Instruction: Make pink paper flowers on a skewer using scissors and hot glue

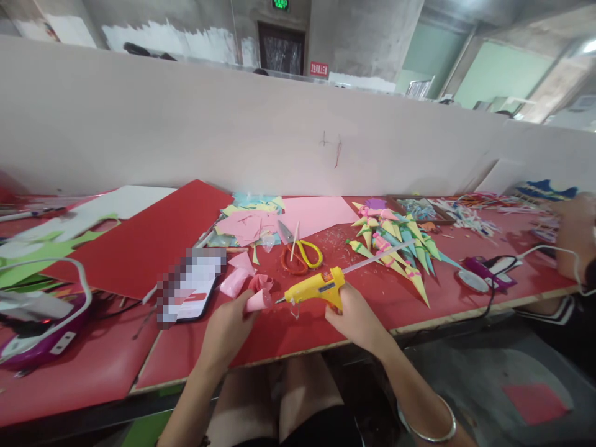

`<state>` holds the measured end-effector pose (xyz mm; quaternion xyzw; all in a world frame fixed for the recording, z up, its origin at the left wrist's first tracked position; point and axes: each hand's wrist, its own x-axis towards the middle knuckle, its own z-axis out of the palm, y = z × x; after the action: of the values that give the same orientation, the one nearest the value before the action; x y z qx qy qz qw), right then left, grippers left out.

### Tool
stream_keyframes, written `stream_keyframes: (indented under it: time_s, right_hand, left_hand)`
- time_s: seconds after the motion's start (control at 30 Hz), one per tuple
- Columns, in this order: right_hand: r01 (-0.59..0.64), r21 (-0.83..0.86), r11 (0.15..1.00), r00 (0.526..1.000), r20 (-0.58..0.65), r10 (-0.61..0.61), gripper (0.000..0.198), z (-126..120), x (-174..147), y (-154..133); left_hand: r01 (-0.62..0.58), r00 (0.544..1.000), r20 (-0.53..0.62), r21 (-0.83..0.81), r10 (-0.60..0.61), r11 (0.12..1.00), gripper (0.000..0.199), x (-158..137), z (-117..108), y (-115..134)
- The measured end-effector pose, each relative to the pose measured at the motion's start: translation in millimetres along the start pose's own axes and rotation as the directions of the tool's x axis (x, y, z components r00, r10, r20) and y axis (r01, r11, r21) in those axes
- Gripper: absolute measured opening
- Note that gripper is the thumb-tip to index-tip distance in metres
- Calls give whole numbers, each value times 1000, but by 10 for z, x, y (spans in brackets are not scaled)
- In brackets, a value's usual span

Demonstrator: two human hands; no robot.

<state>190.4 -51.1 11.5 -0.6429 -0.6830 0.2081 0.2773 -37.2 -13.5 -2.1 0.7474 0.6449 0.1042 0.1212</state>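
Over the front part of the red table [288, 341], my left hand [231, 324] is closed on a small rolled piece of pink paper [259, 300]. My right hand [356, 315] grips a yellow hot glue gun [313, 287], its nozzle pointing left, close to the pink roll. A long clear glue stick [375, 257] sticks out of the back of the gun. Just beyond the left hand lie more curled pink paper pieces [236, 281] and a red paper curl [261, 283]. Scissors [298, 254] with red and yellow handles rest behind the gun.
Left of my hands lies a phone [198, 288], with a large red sheet [139, 248] behind it. Paper cones [395, 239] are piled at the right. Purple power strips [37, 347] sit on both sides. Another person's arm [575, 236] is at the far right.
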Motion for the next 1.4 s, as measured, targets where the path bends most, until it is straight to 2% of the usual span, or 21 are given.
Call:
stream_keyframes:
  time_s: [0.13, 0.23, 0.4, 0.5, 0.6, 0.73, 0.87, 1.0, 1.2, 1.3, 1.33, 1.4]
  right_hand:
    - [-9, 121, 993, 998, -55, 16, 28, 35, 18, 130]
    - [-17, 136, 991, 989, -146, 37, 26, 45, 38, 264]
    - [-18, 119, 993, 926, -373, 61, 32, 14, 157, 615]
    - [-19, 24, 1000, 886, -464, 28, 42, 7, 268, 849]
    - [-72, -137, 988, 900, -436, 5, 48, 45, 360, 1021]
    - [-103, -199, 975, 910, -414, 12, 48, 116, 400, 1111]
    - [-125, -267, 956, 918, -395, 10, 46, 119, 362, 1113]
    - [-163, -348, 923, 931, -364, 28, 50, 87, 301, 1106]
    - [-177, -346, 921, 912, -409, 22, 55, 62, 205, 1051]
    - [-156, -304, 940, 874, -486, -12, 56, 58, 130, 990]
    - [-155, -263, 952, 840, -543, -13, 54, 69, 98, 965]
    - [-159, -113, 981, 724, -689, 37, 47, 125, 26, 900]
  left_hand:
    - [35, 999, -39, -52, -37, 998, 31, 4, 3, -20]
    - [68, 995, -66, -91, -75, 993, 34, -1, 4, -47]
    - [82, 994, -66, -93, -88, 992, 36, -14, 32, -100]
    - [75, 997, -30, -92, -78, 993, 37, -20, 58, -96]
    - [64, 998, 4, -99, -64, 993, 37, -22, 79, -75]
    - [37, 999, 9, -105, -37, 994, 38, -17, 113, -91]
    - [-12, 999, -55, -176, 3, 984, 38, -13, 187, -171]
    - [-77, 994, -104, -330, 45, 941, 35, -21, 256, -244]
    - [-82, 980, -197, -497, -21, 864, 33, -13, 252, -289]
    - [-48, 976, -199, -577, -83, 816, 35, -8, 232, -292]
    - [-30, 976, -191, -599, -106, 800, 37, -8, 227, -292]
    - [11, 974, -167, -634, -150, 773, 40, -10, 221, -291]
